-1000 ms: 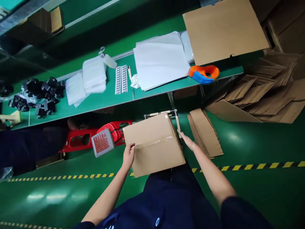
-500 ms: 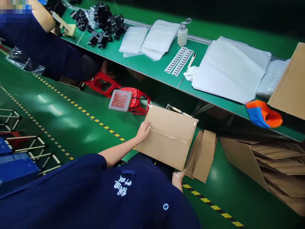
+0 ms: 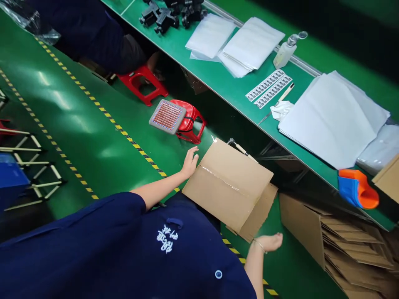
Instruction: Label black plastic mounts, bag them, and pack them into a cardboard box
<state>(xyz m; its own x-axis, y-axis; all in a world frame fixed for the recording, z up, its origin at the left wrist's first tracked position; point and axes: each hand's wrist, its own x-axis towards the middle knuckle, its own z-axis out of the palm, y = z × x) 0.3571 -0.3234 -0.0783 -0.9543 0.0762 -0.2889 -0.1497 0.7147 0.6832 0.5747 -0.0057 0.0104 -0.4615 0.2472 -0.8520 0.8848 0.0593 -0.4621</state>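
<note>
1. Cardboard box (image 3: 229, 187): lies directly in front of the torso (image 3: 193, 253), closed, with a taped seam (image 3: 224, 180) running across its top.
2. Left hand (image 3: 189, 163): hangs open at the box's left edge, fingers extended, thumb apart; holds nothing visible; too close to that edge to tell whether touching.
3. Right hand (image 3: 270, 242): floats apart from the box's near right corner, fingers loosely together and slightly bent, bracelet (image 3: 261, 246) at the wrist; shows nothing in its grasp.
4. Against half a second ago: left hand no longer laid over the box's left edge; right hand now parted from the near right corner, touched then.
5. Right of the box: flat cardboard pieces (image 3: 262, 207), partly hidden by it; farther right, a stack of folded cartons (image 3: 352, 241).
6. Beyond the box: workbench (image 3: 229, 87) bearing label strips (image 3: 264, 85), a bottle (image 3: 284, 55), white sheets (image 3: 333, 120) and an orange-and-blue plastic piece (image 3: 357, 189).
7. Beyond the box's left edge: red stool (image 3: 190, 120) beside a grey-rimmed pad (image 3: 168, 116); farther off, a second red stool (image 3: 143, 85) and a person in dark clothing (image 3: 81, 33).
</note>
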